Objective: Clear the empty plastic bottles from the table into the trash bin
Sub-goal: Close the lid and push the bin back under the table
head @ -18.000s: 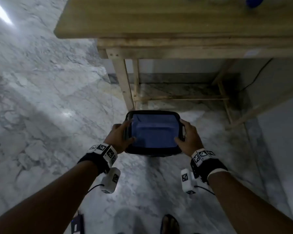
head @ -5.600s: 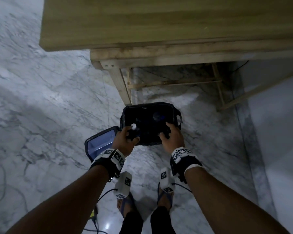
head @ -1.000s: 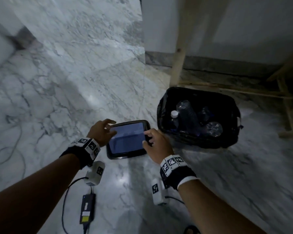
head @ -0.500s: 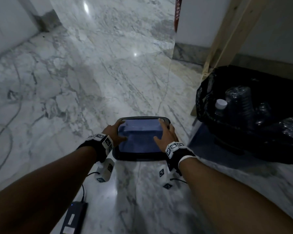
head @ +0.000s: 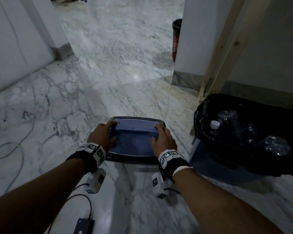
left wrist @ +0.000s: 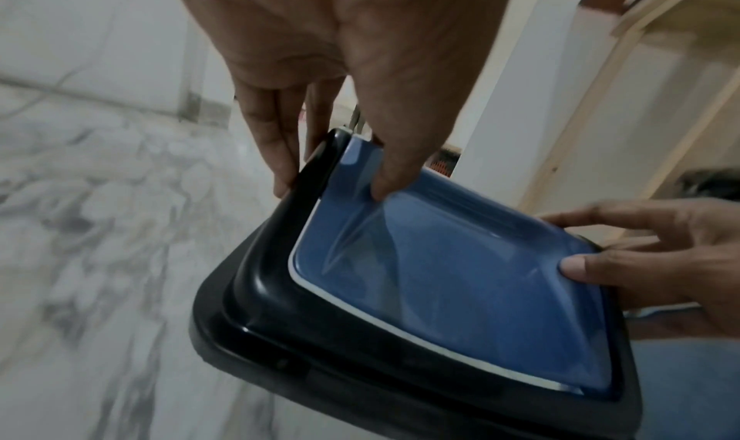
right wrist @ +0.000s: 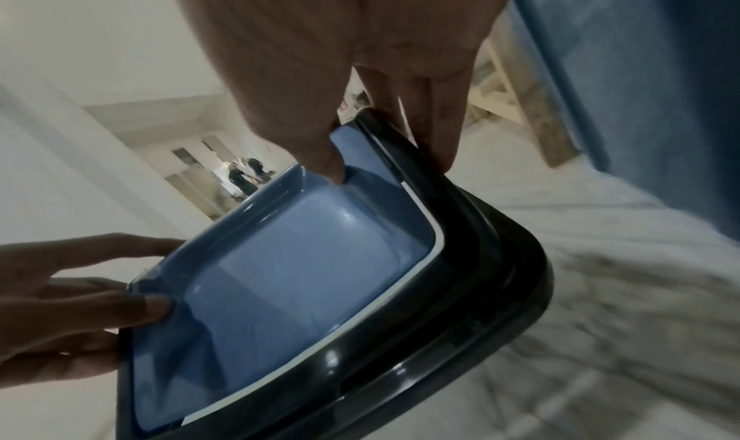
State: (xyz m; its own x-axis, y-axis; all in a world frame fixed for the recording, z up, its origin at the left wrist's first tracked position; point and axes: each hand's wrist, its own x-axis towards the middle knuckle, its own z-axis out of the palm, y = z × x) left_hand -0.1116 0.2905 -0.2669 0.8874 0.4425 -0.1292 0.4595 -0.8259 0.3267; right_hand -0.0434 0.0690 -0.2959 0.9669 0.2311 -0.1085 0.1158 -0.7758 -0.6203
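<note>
A bin lid (head: 135, 141) with a black frame and a blue flap is held low over the marble floor. My left hand (head: 103, 137) grips its left side and my right hand (head: 162, 139) its right side. In the left wrist view the left hand (left wrist: 320, 67) has its thumb on the blue flap of the lid (left wrist: 440, 288) and its fingers round the black rim. The right hand (right wrist: 340, 51) pinches the lid (right wrist: 300, 273) the same way. To the right stands the open trash bin (head: 203, 159) with a black liner. Several clear plastic bottles (head: 230, 122) lie inside it.
A wooden table leg (head: 215, 65) rises just behind the bin, beside a white wall corner (head: 193, 39). A red mesh basket (head: 176, 39) shows behind that corner. A cable (head: 15, 146) loops on the floor at left. A power adapter (head: 83, 227) lies near my left forearm.
A second ago my left hand was reaching for the lid on the floor; now both hands grip its sides. The view has swung left, leaving the bin at the right edge.
</note>
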